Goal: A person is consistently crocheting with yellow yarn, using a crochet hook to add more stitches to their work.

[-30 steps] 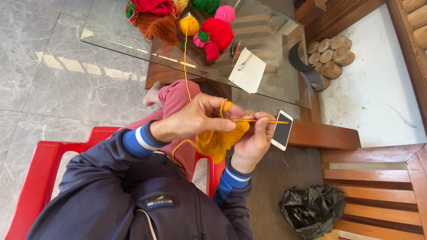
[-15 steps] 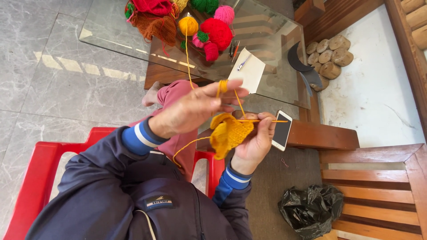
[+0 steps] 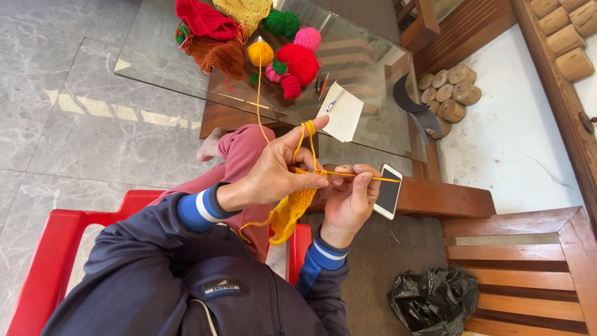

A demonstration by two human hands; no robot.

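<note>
My left hand (image 3: pixel 277 169) pinches the top of a yellow crocheted piece (image 3: pixel 291 211), with yellow yarn looped over its raised forefinger. That strand runs up to a yellow yarn ball (image 3: pixel 260 53) on the glass table (image 3: pixel 155 56). My right hand (image 3: pixel 349 198) grips a thin crochet hook (image 3: pixel 367 178), its tip in the stitches by my left thumb. The crocheted piece hangs down between both hands over my lap.
Red, green and pink yarn balls (image 3: pixel 298 61) and knitted pieces (image 3: pixel 205 22) lie on the table, with a white paper (image 3: pixel 342 112) and pen. A white phone (image 3: pixel 389 191) rests on a wooden bench arm. I sit on a red plastic chair (image 3: pixel 43 261); a black bag (image 3: pixel 432 302) lies on the floor.
The crocheted piece has dropped lower between my hands. My left forefinger has lifted, carrying the yarn loop up, and the hook has gone back into the stitches.
</note>
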